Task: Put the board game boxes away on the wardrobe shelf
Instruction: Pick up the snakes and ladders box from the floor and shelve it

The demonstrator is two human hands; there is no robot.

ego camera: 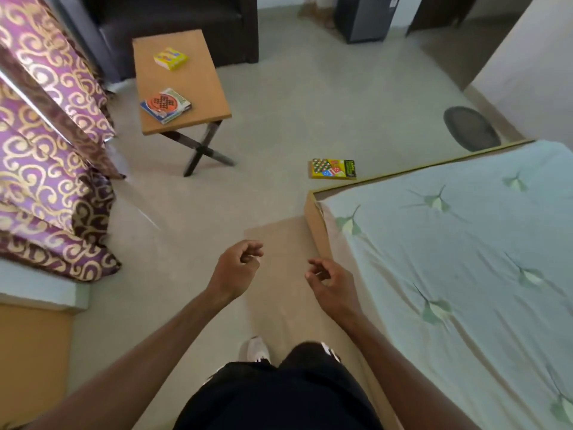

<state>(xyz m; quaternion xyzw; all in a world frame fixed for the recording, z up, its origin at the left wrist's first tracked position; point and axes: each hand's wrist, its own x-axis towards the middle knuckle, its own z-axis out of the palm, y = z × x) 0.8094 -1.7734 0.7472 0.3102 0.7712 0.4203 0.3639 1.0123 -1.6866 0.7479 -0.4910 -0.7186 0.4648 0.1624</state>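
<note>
A yellow board game box (333, 169) lies flat on the floor beside the corner of the bed. On the small wooden table (198, 88) sit a small yellow box (171, 58) at the far end and a blue-edged box with an orange round board on top (165, 105) at the near end. My left hand (237, 268) and my right hand (331, 282) hang in front of me above the floor, fingers loosely curled, holding nothing. Both hands are well short of every box. No wardrobe shelf is in view.
A bed with a pale green sheet (465, 259) fills the right side. Purple and gold curtains (46, 144) hang at the left. A dark armchair (173, 23) stands behind the table. A dark oval mat (471, 128) and a dark cabinet (366, 17) lie farther off.
</note>
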